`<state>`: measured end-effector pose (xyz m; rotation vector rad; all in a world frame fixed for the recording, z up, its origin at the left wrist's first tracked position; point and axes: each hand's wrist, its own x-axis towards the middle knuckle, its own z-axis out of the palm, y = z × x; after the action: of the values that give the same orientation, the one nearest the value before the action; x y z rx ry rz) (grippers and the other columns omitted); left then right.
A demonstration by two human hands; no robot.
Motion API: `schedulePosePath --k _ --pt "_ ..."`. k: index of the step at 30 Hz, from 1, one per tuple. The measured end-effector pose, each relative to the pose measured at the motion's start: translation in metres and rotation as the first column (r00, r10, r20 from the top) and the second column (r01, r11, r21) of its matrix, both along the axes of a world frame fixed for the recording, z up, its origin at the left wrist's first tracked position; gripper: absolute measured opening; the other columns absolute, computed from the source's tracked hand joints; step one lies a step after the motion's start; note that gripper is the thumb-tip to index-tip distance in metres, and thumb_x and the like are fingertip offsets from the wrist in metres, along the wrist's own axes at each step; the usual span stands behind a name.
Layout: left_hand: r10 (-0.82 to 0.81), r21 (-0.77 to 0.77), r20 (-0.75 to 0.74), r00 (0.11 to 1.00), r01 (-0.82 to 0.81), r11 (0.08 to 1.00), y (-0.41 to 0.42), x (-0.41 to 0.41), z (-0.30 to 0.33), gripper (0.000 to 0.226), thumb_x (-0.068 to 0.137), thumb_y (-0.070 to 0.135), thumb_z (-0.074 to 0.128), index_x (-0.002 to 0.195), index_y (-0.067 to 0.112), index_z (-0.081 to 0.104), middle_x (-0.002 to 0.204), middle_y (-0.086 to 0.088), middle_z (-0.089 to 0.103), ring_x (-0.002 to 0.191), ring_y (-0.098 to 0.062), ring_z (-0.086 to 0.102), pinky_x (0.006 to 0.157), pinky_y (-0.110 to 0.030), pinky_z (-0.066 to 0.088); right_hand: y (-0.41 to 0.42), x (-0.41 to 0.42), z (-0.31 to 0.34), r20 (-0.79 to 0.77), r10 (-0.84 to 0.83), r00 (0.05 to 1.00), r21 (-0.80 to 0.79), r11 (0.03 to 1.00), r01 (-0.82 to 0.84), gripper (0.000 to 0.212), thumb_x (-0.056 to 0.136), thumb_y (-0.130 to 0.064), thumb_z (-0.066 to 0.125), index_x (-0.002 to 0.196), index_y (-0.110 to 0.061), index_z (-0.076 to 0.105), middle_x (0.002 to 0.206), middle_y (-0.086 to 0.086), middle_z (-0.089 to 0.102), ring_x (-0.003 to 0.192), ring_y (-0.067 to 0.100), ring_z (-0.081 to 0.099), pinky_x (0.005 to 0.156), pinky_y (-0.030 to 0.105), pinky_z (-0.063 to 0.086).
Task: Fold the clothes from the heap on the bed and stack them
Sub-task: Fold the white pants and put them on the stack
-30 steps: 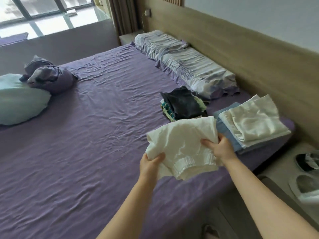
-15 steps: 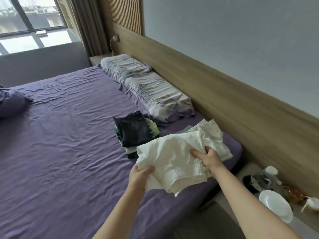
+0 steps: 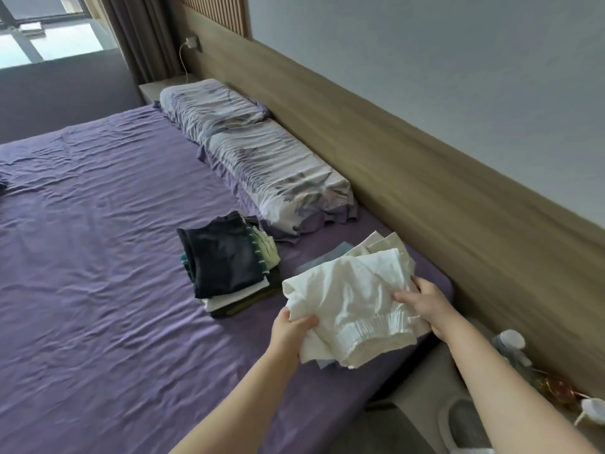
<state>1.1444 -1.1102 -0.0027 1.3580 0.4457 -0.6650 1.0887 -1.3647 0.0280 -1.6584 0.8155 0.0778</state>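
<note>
A folded white garment (image 3: pixel 350 299) with a gathered elastic band hangs between both hands. My left hand (image 3: pixel 291 329) grips its near left corner; my right hand (image 3: pixel 422 304) holds its right edge. It hovers right over a light stack (image 3: pixel 383 245) of cream and blue folded clothes near the bed's right edge, hiding most of that stack. A second stack (image 3: pixel 226 265), topped by a dark navy piece, sits just to the left on the purple sheet (image 3: pixel 98 257).
Two pale patterned pillows (image 3: pixel 262 158) lie along the wooden headboard (image 3: pixel 425 198). A bedside surface (image 3: pixel 425 388) at lower right carries small items and a white dish. A window and curtain stand at the far left.
Both hands have carried the white garment to the right and forward, so that it now covers the light stack. The view has swung right; the heap and teal pillow are out of view.
</note>
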Motion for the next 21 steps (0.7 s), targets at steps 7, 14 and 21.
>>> schedulePosePath --k 7,14,21 --pt "-0.014 0.032 -0.018 1.0 0.014 0.999 -0.042 0.025 -0.024 0.026 0.079 -0.003 0.07 0.096 0.014 0.06 0.096 -0.009 0.069 0.085 -0.026 0.068 0.07 -0.04 0.057 -0.043 0.033 -0.027 0.014 0.03 0.999 -0.069 0.997 -0.029 0.03 0.084 -0.007 0.068 0.109 -0.021 0.058 0.094 -0.003 0.069 0.081 0.014 0.068 0.061 0.025 0.051" --pt "-0.146 0.244 -0.083 0.986 0.162 0.956 -0.079 0.044 -0.068 0.025 0.083 0.007 0.064 0.108 0.012 0.058 0.109 -0.01 0.064 0.095 -0.024 0.064 0.076 -0.036 0.056 -0.08 0.071 -0.072 -0.152 0.16 0.975 -0.231 0.954 -0.193 0.06 0.087 -0.015 0.066 0.14 -0.018 0.038 0.133 0.003 0.055 0.11 0.014 0.059 0.085 0.027 0.051" --pt "-0.509 0.872 0.147 0.848 0.132 0.472 -0.096 0.047 -0.075 0.085 0.089 0.06 0.049 0.15 0.038 -0.005 0.158 -0.002 -0.021 0.147 -0.023 -0.009 0.118 -0.043 0.001 -0.072 0.079 -0.1 -0.393 0.405 0.826 -0.727 0.413 -0.548 0.083 0.09 -0.05 0.052 0.15 -0.027 -0.001 0.158 0.012 -0.009 0.146 0.031 -0.007 0.116 0.045 0.006"
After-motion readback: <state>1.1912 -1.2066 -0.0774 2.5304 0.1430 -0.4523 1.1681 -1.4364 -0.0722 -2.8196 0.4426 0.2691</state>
